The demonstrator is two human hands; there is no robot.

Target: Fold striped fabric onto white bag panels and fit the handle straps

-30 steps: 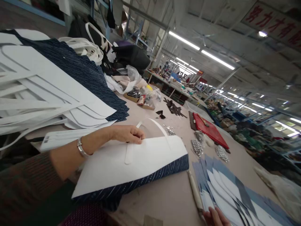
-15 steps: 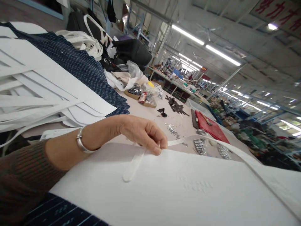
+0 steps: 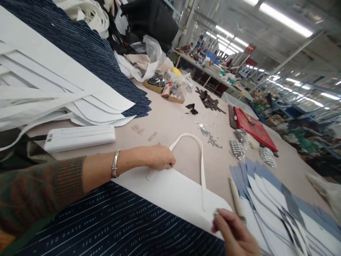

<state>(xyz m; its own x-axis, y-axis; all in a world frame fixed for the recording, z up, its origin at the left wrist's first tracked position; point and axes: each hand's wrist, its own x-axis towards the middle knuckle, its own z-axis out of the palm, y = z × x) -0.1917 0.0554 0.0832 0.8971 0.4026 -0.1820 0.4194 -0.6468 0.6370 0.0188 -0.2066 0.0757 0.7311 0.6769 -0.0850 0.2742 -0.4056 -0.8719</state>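
Observation:
My left hand (image 3: 162, 157) is closed on a white strap (image 3: 201, 156) at the far edge of a white panel (image 3: 176, 192). One rounded strap end lies on the panel beside the fingers; the rest arches over the table and back down onto the panel. Navy striped fabric (image 3: 128, 220) with small lettering spreads along the panel's near side. At the panel's right end, my right hand (image 3: 236, 231) has its thumb and fingers drawn together by the edge. Something small and shiny may be at its fingertips; blur hides what it is.
White panels (image 3: 98, 81) and navy fabric are stacked at left, behind a white elongated case (image 3: 80, 137). At right lie blue-and-white pieces (image 3: 271, 192) and a pale rod-like tool (image 3: 236, 199). Small metal bits (image 3: 207, 135), a red pad (image 3: 253, 128) and a cardboard tray (image 3: 160, 87) sit farther back.
The view has shifted and the white panel now lies lower, with navy fabric showing along its near side. My right hand has come into view. My left hand still grips the strap.

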